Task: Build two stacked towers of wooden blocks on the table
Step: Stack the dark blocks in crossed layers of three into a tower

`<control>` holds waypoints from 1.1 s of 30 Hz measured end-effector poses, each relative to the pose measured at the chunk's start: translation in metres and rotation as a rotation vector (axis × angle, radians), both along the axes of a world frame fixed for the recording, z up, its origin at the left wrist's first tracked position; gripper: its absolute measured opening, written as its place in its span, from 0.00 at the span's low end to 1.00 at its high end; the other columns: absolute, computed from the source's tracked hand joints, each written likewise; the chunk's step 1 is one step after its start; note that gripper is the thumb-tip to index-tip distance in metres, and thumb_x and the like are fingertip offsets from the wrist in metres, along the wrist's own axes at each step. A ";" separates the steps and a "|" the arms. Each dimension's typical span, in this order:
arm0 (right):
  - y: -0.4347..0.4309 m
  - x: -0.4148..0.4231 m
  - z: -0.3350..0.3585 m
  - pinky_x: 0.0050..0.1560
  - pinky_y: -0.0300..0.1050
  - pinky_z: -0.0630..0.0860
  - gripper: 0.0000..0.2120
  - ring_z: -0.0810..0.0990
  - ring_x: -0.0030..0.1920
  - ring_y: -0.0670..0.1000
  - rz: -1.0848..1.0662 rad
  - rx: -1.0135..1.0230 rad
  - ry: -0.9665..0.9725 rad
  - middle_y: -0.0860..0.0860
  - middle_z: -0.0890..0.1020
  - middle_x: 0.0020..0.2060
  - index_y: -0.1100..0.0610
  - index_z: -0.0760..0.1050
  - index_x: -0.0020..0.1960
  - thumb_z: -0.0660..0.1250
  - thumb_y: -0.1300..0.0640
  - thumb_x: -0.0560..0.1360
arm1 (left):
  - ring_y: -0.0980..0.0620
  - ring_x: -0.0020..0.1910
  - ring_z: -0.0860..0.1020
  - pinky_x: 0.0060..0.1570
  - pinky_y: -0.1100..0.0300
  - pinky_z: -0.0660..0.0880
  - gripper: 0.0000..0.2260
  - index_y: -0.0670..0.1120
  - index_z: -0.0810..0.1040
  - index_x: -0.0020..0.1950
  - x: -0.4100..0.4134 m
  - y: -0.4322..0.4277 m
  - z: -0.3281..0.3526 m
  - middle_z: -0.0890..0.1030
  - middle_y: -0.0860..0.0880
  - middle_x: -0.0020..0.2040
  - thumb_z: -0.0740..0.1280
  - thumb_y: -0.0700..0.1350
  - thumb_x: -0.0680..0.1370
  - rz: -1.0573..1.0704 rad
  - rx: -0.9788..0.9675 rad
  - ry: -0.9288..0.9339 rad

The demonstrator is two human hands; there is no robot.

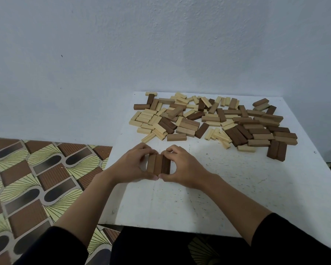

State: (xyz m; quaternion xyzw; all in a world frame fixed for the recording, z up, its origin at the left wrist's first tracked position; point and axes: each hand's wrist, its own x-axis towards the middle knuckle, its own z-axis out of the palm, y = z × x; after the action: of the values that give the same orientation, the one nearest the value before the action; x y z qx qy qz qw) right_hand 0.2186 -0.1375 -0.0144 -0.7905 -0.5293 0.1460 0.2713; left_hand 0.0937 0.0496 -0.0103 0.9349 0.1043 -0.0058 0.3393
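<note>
Row: three brown blocks [158,166] are lying side by side, touching, on the near-left part of the desk [227,188]. This is looking like the first layer of one tower.
Left hand [131,165]: it is curling round the row's left side, fingers at the far end and thumb at the near end, gripping it.
Right hand [182,167]: it is mirroring that on the right side, fingers bent over the far end and thumb tip pressing the near end, just beside the other thumb.
Stage: judging by this single layer, the task is only starting; no second tower is showing.
Pile [214,121]: loose pale and brown blocks are lying scattered across the back of the desk, well apart from the row.
Risk: if the hands are squeezing unevenly, the middle block could be popping up or sliding out, leaving a skewed base that would be tilting every later layer.
Risk: the row is sitting near the desk's left edge, so a nudge while reaching for the pile could be pushing blocks towards the floor [36,178].
Behind: a plain wall [161,44] is standing past the desk.
</note>
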 end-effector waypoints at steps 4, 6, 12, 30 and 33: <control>-0.003 0.001 -0.001 0.59 0.47 0.74 0.36 0.70 0.60 0.47 -0.003 0.012 0.042 0.46 0.73 0.61 0.54 0.73 0.72 0.75 0.39 0.70 | 0.60 0.58 0.72 0.54 0.66 0.70 0.35 0.56 0.75 0.67 0.002 -0.001 0.003 0.72 0.58 0.58 0.82 0.60 0.63 -0.001 0.011 0.022; -0.007 0.002 0.001 0.58 0.44 0.74 0.36 0.72 0.58 0.46 -0.024 0.053 0.135 0.44 0.72 0.62 0.54 0.72 0.74 0.75 0.39 0.71 | 0.63 0.58 0.71 0.53 0.68 0.69 0.37 0.57 0.74 0.68 0.002 -0.003 0.006 0.71 0.59 0.59 0.81 0.64 0.63 0.008 0.006 0.031; -0.028 0.022 0.005 0.61 0.45 0.73 0.17 0.73 0.57 0.42 -0.299 0.216 0.016 0.47 0.78 0.59 0.55 0.77 0.67 0.66 0.50 0.81 | 0.61 0.57 0.69 0.58 0.59 0.68 0.22 0.57 0.75 0.69 0.013 -0.030 0.020 0.74 0.59 0.59 0.71 0.60 0.76 0.161 0.033 -0.126; -0.050 0.071 -0.008 0.57 0.47 0.55 0.19 0.73 0.66 0.47 -0.376 -0.041 -0.381 0.47 0.76 0.65 0.54 0.77 0.65 0.55 0.54 0.79 | 0.55 0.72 0.64 0.68 0.41 0.58 0.20 0.55 0.67 0.72 0.061 -0.097 0.010 0.64 0.58 0.71 0.55 0.62 0.83 0.056 0.520 0.008; -0.062 0.067 -0.005 0.57 0.45 0.54 0.18 0.76 0.61 0.47 -0.350 0.021 -0.338 0.45 0.79 0.61 0.53 0.80 0.59 0.55 0.54 0.78 | 0.60 0.66 0.70 0.68 0.45 0.59 0.14 0.58 0.70 0.67 0.059 -0.097 0.013 0.67 0.62 0.66 0.58 0.57 0.83 -0.010 0.415 -0.064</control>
State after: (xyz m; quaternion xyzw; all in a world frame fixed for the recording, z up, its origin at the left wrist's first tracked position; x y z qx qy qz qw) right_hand 0.2855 -0.1994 -0.0198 -0.8805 -0.4237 -0.0432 0.2083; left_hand 0.1525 -0.0474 0.0024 0.9849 0.0880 0.0440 0.1428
